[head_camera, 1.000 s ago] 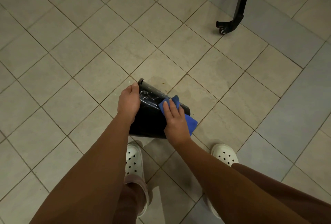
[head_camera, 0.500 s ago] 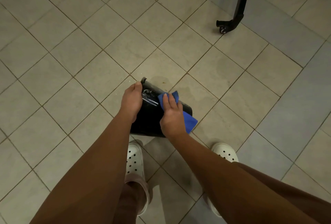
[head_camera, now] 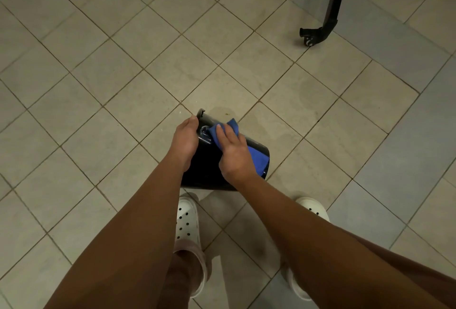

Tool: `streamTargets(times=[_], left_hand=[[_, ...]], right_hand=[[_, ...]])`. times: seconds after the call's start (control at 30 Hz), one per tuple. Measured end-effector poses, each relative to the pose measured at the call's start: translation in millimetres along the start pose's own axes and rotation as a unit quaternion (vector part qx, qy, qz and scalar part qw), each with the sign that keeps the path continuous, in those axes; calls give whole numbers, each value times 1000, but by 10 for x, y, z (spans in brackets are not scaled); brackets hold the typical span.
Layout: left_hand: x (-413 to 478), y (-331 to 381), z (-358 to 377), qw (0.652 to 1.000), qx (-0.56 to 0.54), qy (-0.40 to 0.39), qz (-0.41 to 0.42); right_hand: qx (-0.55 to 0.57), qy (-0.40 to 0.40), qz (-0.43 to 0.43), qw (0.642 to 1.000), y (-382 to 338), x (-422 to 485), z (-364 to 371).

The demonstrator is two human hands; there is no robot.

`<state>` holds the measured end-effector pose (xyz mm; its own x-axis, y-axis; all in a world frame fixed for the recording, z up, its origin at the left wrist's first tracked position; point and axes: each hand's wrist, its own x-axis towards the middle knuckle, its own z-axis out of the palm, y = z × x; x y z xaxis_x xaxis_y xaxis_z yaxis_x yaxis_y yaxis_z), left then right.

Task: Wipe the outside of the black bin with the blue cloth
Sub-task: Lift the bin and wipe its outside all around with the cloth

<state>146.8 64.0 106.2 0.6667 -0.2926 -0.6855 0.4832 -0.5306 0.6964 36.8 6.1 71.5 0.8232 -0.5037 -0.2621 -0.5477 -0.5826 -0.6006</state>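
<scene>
Bin position: the black bin sits tipped on the tiled floor, just toward 6 o'clock from centre. Your left hand grips its 9 o'clock side, fingers together and curled against the wall. Your right hand presses the blue cloth flat on the upper wall, fingers straight and slightly apart; the cloth trails toward 4 o'clock. 2 white clogs stand at 6 o'clock, a black wheeled leg at 1 o'clock.

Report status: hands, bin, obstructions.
Left hand grips black bin. Right hand flat, pressing blue cloth onto it. Bin on its side on floor tiles. Black stand foot far off, clear.
</scene>
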Motion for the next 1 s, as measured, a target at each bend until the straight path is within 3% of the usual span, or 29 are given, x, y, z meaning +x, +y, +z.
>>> streamTargets(times=[0.07,0.13,0.23,0.4,0.57,0.67,0.77,0.9,1.0], left_hand=[[-8,13,12,1000,-3,-3,-5],[-18,35,12,1000,-6,-2,-19],[-5,40,-14,999,-3,1,-44],[2,33,-34,998,9,3,-63],[-16,33,-12,998,-8,-4,-66],[-40,34,-16,998,-10,-9,-69],[-33,53,-5,998,-14,-13,-66],[-27,17,1,999,14,-14,-47],[-18,32,-9,999,19,-19,-34]], right_hand=[[-4,25,27,999,-10,-86,24],[-52,63,-11,997,16,-216,160],[-120,45,-96,987,74,-374,327],[-115,7,-195,974,95,-268,276],[0,-12,-79,997,-9,-20,85],[9,1,-27,1000,-77,-34,25],[-35,39,-62,997,-142,-171,110],[-66,24,-138,988,-157,-208,181],[-67,-15,-128,989,-196,-128,111]])
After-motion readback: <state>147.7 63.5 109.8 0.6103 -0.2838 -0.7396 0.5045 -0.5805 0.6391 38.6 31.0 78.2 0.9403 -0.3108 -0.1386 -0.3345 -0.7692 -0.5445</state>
